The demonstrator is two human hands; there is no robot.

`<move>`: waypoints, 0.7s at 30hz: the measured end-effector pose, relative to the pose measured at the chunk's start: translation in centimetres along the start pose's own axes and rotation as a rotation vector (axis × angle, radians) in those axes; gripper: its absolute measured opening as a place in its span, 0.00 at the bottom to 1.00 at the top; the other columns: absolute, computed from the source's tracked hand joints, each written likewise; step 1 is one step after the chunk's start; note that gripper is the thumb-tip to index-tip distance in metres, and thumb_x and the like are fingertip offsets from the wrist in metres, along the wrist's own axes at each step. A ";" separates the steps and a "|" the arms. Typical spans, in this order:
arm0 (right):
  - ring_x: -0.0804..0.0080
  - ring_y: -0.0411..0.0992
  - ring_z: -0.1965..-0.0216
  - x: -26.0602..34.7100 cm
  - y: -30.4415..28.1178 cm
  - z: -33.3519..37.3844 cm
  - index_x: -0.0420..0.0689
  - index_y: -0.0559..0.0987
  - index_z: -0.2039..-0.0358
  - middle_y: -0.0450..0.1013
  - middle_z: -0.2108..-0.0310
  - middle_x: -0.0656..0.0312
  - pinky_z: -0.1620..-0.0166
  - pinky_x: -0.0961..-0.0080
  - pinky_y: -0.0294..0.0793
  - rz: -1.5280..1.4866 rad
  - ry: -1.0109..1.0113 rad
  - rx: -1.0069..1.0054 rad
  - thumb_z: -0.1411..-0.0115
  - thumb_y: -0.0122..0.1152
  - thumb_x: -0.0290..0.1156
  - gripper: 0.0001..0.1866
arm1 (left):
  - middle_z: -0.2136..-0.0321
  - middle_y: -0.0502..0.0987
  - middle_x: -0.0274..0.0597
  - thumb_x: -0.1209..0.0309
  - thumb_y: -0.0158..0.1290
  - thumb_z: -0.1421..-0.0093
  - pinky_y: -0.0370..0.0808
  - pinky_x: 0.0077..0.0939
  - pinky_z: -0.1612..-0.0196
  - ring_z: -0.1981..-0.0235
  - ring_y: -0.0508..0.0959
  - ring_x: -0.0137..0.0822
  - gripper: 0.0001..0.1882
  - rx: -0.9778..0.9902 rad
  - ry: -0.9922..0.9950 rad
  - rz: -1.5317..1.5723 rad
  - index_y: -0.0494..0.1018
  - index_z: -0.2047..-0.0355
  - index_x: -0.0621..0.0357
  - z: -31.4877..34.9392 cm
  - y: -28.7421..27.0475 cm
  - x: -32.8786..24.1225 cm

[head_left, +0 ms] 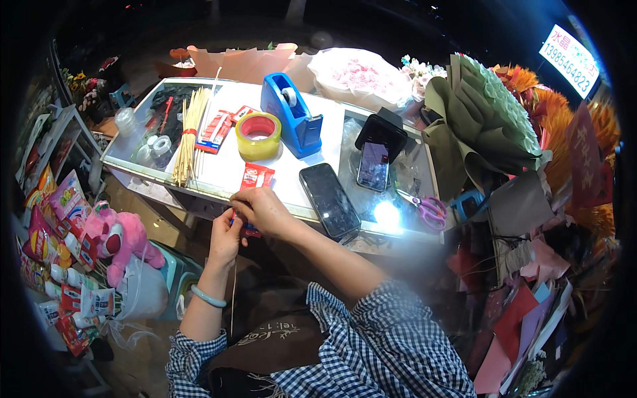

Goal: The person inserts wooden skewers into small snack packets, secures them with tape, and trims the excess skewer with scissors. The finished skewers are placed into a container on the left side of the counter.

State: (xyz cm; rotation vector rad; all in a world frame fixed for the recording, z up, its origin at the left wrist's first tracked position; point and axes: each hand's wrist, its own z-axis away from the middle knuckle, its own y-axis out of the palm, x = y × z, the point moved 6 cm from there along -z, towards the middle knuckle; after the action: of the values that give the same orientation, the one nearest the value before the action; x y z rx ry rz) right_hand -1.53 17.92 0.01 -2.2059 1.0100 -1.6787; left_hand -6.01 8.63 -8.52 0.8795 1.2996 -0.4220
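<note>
My left hand (pixel 225 237) is closed on a thin stick (pixel 233 298), which hangs down below it. A red and blue packet piece (pixel 250 230) shows between my hands. My right hand (pixel 265 211) meets the left fingertips in a closed pinch; what it pinches is hidden. Just beyond it is a red packet (pixel 257 175) at the counter's near edge; I cannot tell if the two red parts are one packet. Farther back are a roll of yellowish tape (pixel 259 135), a blue tape dispenser (pixel 292 116), red and blue packets (pixel 215 129) and a tied bundle of thin sticks (pixel 190 136).
On the glass-topped counter (pixel 229 99) lie a black phone (pixel 330 201), a lit phone on a stand (pixel 373 166) and purple-handled scissors (pixel 431 211). Wrapped bouquets (pixel 474 119) crowd the right side. Left below are a pink plush toy (pixel 126 239) and snack bags (pixel 70 196).
</note>
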 end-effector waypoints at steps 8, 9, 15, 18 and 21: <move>0.48 0.74 0.71 -1.1 0.5 -0.5 0.37 0.72 0.66 0.73 0.78 0.46 0.68 0.58 0.73 0.278 0.079 0.070 0.47 0.53 0.28 0.10 | 0.72 0.76 0.37 0.68 0.45 0.35 0.73 0.14 0.78 0.79 0.75 0.22 0.12 -0.014 -0.031 -0.014 0.70 0.59 0.66 0.0 0.2 0.2; 0.49 0.74 0.71 -0.9 0.7 -0.7 0.37 0.71 0.67 0.73 0.79 0.46 0.68 0.58 0.73 0.305 0.074 0.069 0.48 0.53 0.28 0.09 | 0.72 0.76 0.37 0.67 0.46 0.35 0.73 0.14 0.78 0.79 0.75 0.22 0.13 -0.005 -0.038 -0.002 0.70 0.59 0.66 0.0 0.3 0.3; 0.53 0.75 0.78 -0.7 1.2 -0.5 0.38 0.69 0.71 0.73 0.83 0.50 0.76 0.62 0.73 0.575 0.050 0.036 0.52 0.58 0.28 0.10 | 0.73 0.76 0.35 0.66 0.48 0.36 0.72 0.15 0.76 0.78 0.75 0.23 0.12 0.002 -0.061 0.213 0.71 0.63 0.64 0.2 0.7 1.0; 0.54 0.75 0.80 -0.6 1.5 -0.3 0.39 0.68 0.72 0.73 0.85 0.52 0.78 0.64 0.73 0.650 0.047 0.033 0.54 0.60 0.28 0.12 | 0.74 0.75 0.34 0.66 0.49 0.37 0.71 0.15 0.75 0.77 0.74 0.22 0.11 0.037 -0.061 0.243 0.71 0.64 0.63 0.2 0.8 1.1; 0.55 0.75 0.80 -0.5 1.6 0.2 0.40 0.66 0.71 0.73 0.85 0.53 0.79 0.65 0.73 0.666 0.041 0.042 0.55 0.61 0.28 0.14 | 0.74 0.76 0.34 0.66 0.49 0.37 0.71 0.15 0.75 0.76 0.74 0.22 0.11 0.049 -0.053 0.236 0.71 0.64 0.64 0.1 0.7 1.0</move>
State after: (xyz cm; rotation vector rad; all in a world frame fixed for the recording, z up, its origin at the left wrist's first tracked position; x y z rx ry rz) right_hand -2.03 16.97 -1.28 -1.5476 1.4865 -1.4069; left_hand -5.16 9.15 -9.21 1.0426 1.1257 -0.2899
